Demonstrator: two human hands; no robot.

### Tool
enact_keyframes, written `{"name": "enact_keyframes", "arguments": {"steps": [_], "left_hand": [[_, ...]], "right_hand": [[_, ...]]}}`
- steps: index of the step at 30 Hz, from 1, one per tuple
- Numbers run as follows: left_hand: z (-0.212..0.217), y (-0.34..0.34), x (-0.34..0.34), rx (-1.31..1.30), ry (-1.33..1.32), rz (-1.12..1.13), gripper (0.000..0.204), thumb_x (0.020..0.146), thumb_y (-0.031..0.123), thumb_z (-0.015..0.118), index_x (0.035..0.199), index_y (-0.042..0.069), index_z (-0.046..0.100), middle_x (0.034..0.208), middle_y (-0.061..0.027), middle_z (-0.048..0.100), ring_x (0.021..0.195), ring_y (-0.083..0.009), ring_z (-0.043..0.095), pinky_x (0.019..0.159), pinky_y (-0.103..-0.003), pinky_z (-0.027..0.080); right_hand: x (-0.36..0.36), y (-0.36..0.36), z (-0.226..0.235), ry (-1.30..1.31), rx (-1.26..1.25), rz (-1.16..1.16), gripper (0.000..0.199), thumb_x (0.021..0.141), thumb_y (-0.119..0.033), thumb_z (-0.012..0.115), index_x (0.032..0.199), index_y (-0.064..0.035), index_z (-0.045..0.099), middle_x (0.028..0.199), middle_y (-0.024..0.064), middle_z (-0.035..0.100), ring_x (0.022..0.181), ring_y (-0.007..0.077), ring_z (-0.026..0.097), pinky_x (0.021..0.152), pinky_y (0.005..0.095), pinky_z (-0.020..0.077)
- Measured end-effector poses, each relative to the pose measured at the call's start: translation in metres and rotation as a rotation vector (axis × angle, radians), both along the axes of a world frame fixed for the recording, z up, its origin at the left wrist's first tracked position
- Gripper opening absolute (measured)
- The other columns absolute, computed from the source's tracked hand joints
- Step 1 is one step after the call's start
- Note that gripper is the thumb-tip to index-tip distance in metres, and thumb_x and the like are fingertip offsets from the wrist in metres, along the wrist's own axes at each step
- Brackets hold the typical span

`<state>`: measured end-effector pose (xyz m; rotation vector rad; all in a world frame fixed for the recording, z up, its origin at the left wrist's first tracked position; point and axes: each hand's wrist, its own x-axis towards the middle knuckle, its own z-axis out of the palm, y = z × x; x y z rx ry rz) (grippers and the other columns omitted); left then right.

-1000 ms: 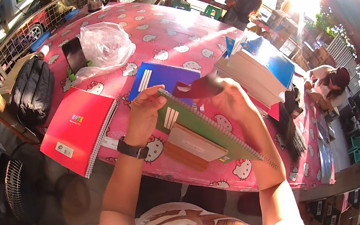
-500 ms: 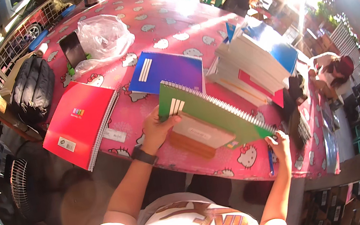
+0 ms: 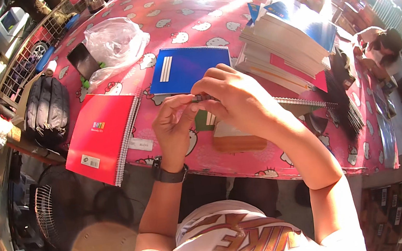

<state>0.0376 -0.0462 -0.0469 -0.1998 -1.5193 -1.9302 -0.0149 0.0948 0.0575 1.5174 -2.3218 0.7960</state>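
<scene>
My left hand [image 3: 172, 127] and my right hand [image 3: 233, 94] meet over the near middle of the table. Both have their fingers pinched at the left end of the dark spiral binding of a green notebook [image 3: 203, 121]. My right hand and forearm cover most of that notebook; more of its coil shows right of the arm. Below it is a wooden block [image 3: 238, 144] with a pale upper face. Beyond my hands lies a blue spiral notebook [image 3: 191, 66], and to the left a red spiral notebook [image 3: 103, 136].
A tall stack of notebooks [image 3: 279, 52] stands at the right, near black items. At the back left are a clear plastic bag [image 3: 117, 44], a phone [image 3: 83, 61] and a grey bag [image 3: 47, 110]. Another person [image 3: 380, 44] sits at far right.
My right hand has left the notebook's right lower corner and come across to its left end, beside my left hand. The green notebook has tilted away, showing less of its cover.
</scene>
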Motion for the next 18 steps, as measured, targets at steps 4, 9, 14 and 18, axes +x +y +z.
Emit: {"name": "enact_keyframes", "arguments": {"steps": [4, 9, 14, 18], "left_hand": [[0.0, -0.004, 0.001, -0.047, 0.011, -0.004, 0.016, 0.083, 0.004, 0.067, 0.098, 0.001, 0.062, 0.091, -0.0029, 0.061, 0.086, -0.0101, 0.056, 0.078, -0.025, 0.044], [-0.011, -0.002, -0.006, -0.064, 0.052, 0.07, 0.013, 0.084, 0.007, 0.066, 0.094, 0.001, 0.06, 0.089, -0.004, 0.061, 0.083, -0.0115, 0.056, 0.076, -0.025, 0.045], [-0.008, 0.006, -0.003, -0.092, 0.035, 0.137, 0.012, 0.086, 0.01, 0.064, 0.092, 0.001, 0.059, 0.087, -0.0049, 0.061, 0.081, -0.0127, 0.057, 0.074, -0.026, 0.045], [-0.008, 0.005, -0.006, -0.039, 0.001, 0.073, 0.012, 0.087, 0.008, 0.063, 0.096, 0.003, 0.056, 0.091, -0.0029, 0.06, 0.084, -0.0097, 0.056, 0.075, -0.023, 0.044]], "right_hand": [[-0.003, -0.009, -0.002, -0.026, 0.001, 0.012, 0.019, 0.075, -0.013, 0.07, 0.086, -0.0039, 0.057, 0.08, 0.0089, 0.056, 0.079, 0.0286, 0.053, 0.07, 0.0385, 0.044], [-0.003, -0.014, -0.002, -0.045, 0.014, 0.028, 0.022, 0.075, -0.015, 0.071, 0.083, -0.0033, 0.055, 0.078, 0.0094, 0.054, 0.078, 0.0291, 0.053, 0.069, 0.0382, 0.0433], [0.004, -0.018, -0.004, 0.07, 0.077, -0.071, 0.018, 0.076, -0.01, 0.068, 0.082, -0.0024, 0.053, 0.077, 0.0108, 0.053, 0.078, 0.03, 0.052, 0.067, 0.0402, 0.0432], [0.009, -0.019, -0.006, 0.143, 0.13, -0.12, 0.015, 0.069, -0.001, 0.062, 0.08, -0.0019, 0.052, 0.082, 0.0122, 0.054, 0.085, 0.0303, 0.053, 0.071, 0.0397, 0.0485]]}}
